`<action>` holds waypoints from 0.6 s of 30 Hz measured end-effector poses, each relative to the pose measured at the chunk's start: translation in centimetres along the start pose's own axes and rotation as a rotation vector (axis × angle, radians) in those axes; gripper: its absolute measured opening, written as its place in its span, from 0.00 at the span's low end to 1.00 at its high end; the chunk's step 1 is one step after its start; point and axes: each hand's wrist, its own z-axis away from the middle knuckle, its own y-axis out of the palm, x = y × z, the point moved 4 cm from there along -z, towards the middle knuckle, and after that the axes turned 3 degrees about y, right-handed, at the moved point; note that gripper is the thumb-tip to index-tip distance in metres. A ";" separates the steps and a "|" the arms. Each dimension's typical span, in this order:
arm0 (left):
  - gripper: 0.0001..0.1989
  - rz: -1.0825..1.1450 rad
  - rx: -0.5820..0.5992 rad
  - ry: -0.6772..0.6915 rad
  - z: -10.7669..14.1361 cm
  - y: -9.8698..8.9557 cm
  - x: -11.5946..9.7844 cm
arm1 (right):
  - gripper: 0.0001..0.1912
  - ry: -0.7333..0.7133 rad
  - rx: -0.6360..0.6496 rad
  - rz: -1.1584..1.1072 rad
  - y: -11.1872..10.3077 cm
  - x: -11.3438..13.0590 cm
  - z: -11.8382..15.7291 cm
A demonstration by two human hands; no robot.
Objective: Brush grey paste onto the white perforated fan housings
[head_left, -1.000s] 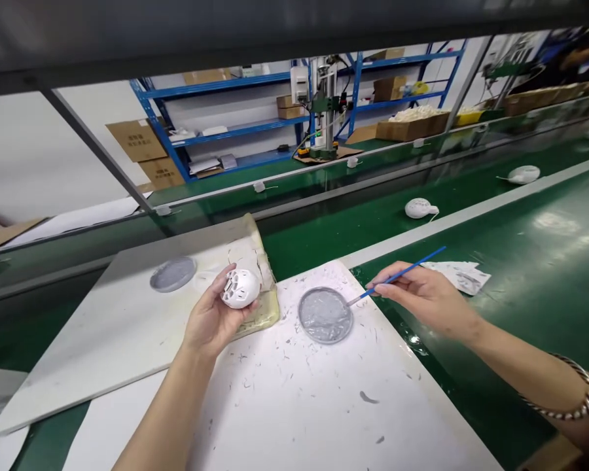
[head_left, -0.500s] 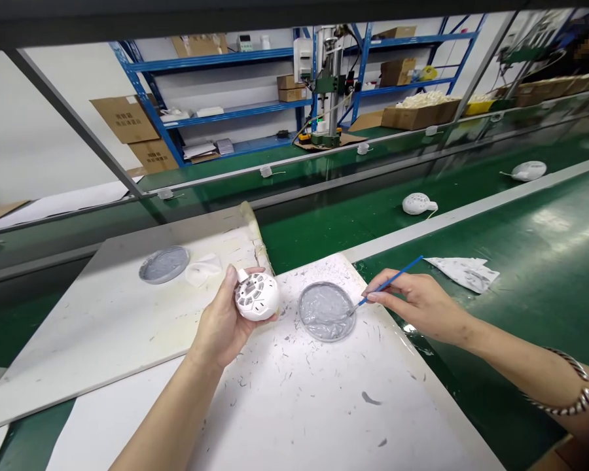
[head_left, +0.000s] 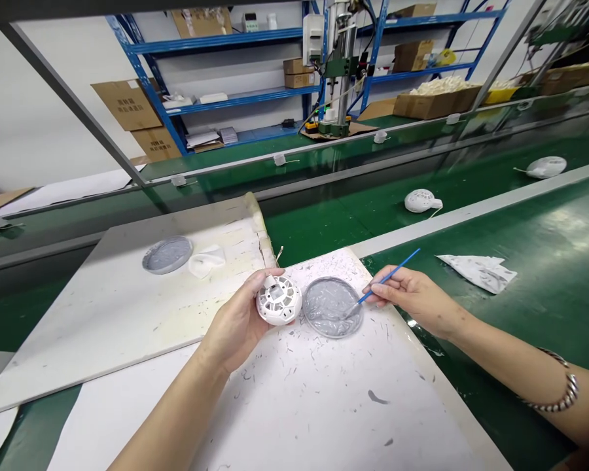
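My left hand (head_left: pixel 238 320) is closed on a round white plastic part (head_left: pixel 279 301) with cut-out openings facing up, just left of a dish of grey paste (head_left: pixel 331 307). Between the fingers of my right hand (head_left: pixel 412 297) is a thin blue brush (head_left: pixel 390 275), its tip down in the paste. The dish rests on a white board (head_left: pixel 319 405) marked with grey smears. A second dish of grey paste (head_left: pixel 167 254) sits on the left board, beside a crumpled white cloth (head_left: pixel 207 261).
Two white parts (head_left: pixel 421 200) (head_left: pixel 547 167) lie on the green belt (head_left: pixel 319 226). A smeared white cloth (head_left: pixel 481 271) is right of my right hand. Behind stand a metal press (head_left: pixel 341 72), blue shelves (head_left: pixel 226 42) and cardboard boxes (head_left: pixel 434 101).
My left hand has moved right with the white part, closer to the dish, and the part has turned so its openings face up more. The brush tip has shifted slightly left in the paste.
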 end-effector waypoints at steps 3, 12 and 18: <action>0.15 -0.013 -0.002 0.010 0.0 -0.1 -0.1 | 0.19 0.020 -0.024 -0.055 -0.2 -0.2 0.1; 0.15 -0.012 -0.008 -0.003 0.3 -0.3 -0.1 | 0.21 0.030 -0.084 -0.112 -0.4 0.3 0.3; 0.14 0.008 0.018 -0.029 0.3 0.3 0.4 | 0.21 -0.037 -0.107 -0.038 -0.5 0.7 0.5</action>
